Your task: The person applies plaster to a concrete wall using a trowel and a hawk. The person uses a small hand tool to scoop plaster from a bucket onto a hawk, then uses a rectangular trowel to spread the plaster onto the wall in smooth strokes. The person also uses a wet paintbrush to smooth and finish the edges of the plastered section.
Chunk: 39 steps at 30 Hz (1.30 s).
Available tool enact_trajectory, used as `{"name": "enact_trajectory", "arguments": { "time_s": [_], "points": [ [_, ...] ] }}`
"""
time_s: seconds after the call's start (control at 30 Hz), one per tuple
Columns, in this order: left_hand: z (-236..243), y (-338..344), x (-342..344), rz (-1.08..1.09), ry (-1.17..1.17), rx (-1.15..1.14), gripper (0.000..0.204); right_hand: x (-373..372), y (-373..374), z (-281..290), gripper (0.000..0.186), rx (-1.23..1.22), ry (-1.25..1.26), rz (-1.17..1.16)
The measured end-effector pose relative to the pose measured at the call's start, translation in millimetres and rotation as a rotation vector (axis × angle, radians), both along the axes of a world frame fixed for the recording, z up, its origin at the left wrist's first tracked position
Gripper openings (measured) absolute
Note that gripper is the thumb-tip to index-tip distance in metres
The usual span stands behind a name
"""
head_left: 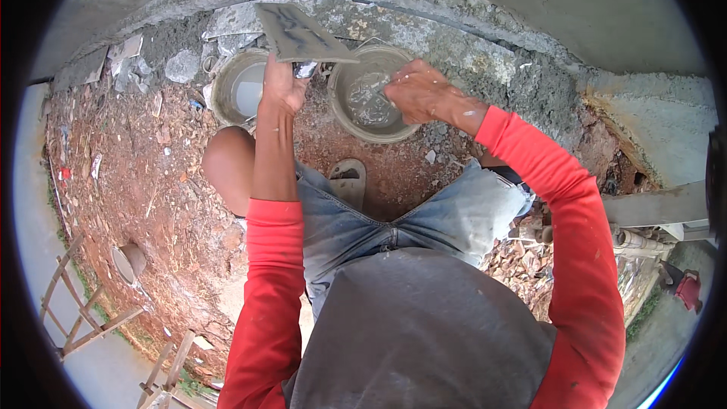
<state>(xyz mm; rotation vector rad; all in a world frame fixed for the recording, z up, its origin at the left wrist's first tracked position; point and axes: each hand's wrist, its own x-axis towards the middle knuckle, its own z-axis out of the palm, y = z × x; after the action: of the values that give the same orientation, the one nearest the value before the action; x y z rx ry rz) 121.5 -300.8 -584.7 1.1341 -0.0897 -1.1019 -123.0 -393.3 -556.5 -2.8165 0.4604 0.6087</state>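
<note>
My left hand (285,89) is closed beneath a flat grey plasterer's hawk (303,36), which carries smears of wet mortar. The grip itself is partly hidden under the board. Over the right side of a mortar bucket (385,137) is my right hand (421,92), its fingers curled into a fist. What it grips is hidden by the fingers. Grey wet mortar (371,95) lies inside that bucket. Left of it, partly behind my left wrist, stands a second bucket (218,97) with pale liquid in it.
A grey plastered wall (606,0) curves across the far side, with a rough cement ledge (469,45) at its foot. Rubble lies on the reddish soil (151,174). A tipped container (129,263) and wooden frames (83,310) are at left. A person (687,289) is far right.
</note>
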Motion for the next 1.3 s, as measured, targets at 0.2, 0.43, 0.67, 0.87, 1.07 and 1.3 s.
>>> {"name": "enact_trajectory", "arguments": {
  "time_s": [0.2,0.43,0.67,0.87,1.07,1.3],
  "points": [
    [-66,-28,-1,-0.228,0.024,0.264,0.032,-7,-33,-36,0.012,-0.198,-0.063,-0.047],
    [-107,-41,-17,-0.318,0.109,0.296,0.03,3,-24,-95,0.013,-0.281,0.032,-0.119],
    [-77,-22,-54,-0.337,0.157,0.254,0.032,-58,-6,-59,0.016,-0.19,-0.003,-0.092],
    [-65,-12,-85,-0.457,0.195,0.165,0.037,-61,-19,-105,0.05,-0.318,0.097,-0.185],
    [-84,-8,-78,-0.402,0.183,0.111,0.032,-80,-32,-131,0.045,-0.226,0.147,0.081],
    [-74,2,-92,-0.347,0.285,0.077,0.032,-102,-27,-140,0.051,0.049,0.154,-0.191]
  ]
}}
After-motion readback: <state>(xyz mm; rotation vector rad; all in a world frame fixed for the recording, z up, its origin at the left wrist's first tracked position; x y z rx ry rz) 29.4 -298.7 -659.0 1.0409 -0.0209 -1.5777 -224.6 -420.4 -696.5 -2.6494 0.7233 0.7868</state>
